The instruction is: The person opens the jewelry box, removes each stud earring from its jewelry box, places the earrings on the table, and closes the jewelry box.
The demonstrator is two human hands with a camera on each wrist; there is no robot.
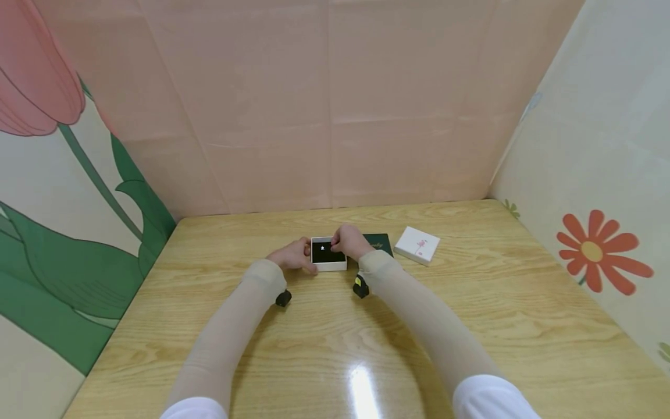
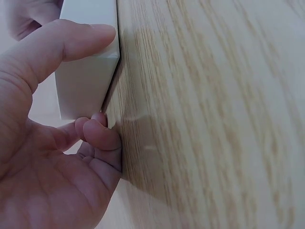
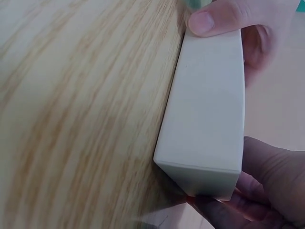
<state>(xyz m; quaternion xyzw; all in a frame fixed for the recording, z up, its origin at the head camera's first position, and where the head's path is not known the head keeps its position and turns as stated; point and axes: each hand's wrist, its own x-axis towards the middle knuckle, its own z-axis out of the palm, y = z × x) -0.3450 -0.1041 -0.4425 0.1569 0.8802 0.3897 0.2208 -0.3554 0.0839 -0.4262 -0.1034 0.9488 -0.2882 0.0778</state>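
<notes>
Open white box (image 1: 330, 266) sits between my hands on wooden table (image 1: 314, 349). Left hand (image 1: 293, 256) holds its left end, thumb pressed against near wall, other fingers curled beside end. Right hand (image 1: 349, 240) over right part, fingertips curled above black insert (image 1: 321, 256), near small white star shape (image 1: 322, 248); cannot tell whether they pinch anything. Same hand hides far right corner, part of dark green flat piece (image 1: 378, 241). White square box with pink motif (image 1: 417, 244) farther right. Right wrist view cuts off right hand.

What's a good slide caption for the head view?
Left hand grips an open white box, right hand over its black inside; green card to the right.
</notes>
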